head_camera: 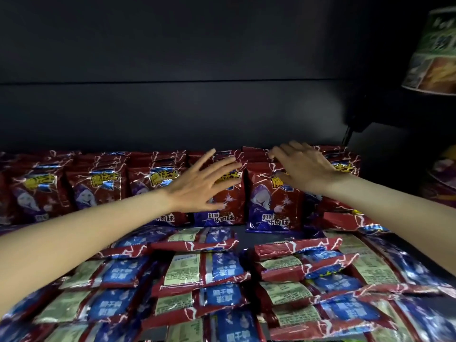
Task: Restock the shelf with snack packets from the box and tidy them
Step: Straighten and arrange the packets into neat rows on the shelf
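A dark shelf back wall (172,70) fills the upper half of the view. Below it, red and blue snack packets cover the shelf: a standing row (98,188) runs upright along the back, fronts facing out, and a wide spread of flat packets (204,270) lies nearer, backs up and overlapping one another in loose rows. Both bare arms reach in over the flat packets. The left hand (199,183) is spread with straight fingers, in front of the upright packets near the middle of the row. The right hand (303,166) has loose, slightly bent fingers resting on the top edges of the upright packets beside it, gripping nothing. A printed paper cup (431,48) shows at the upper right.
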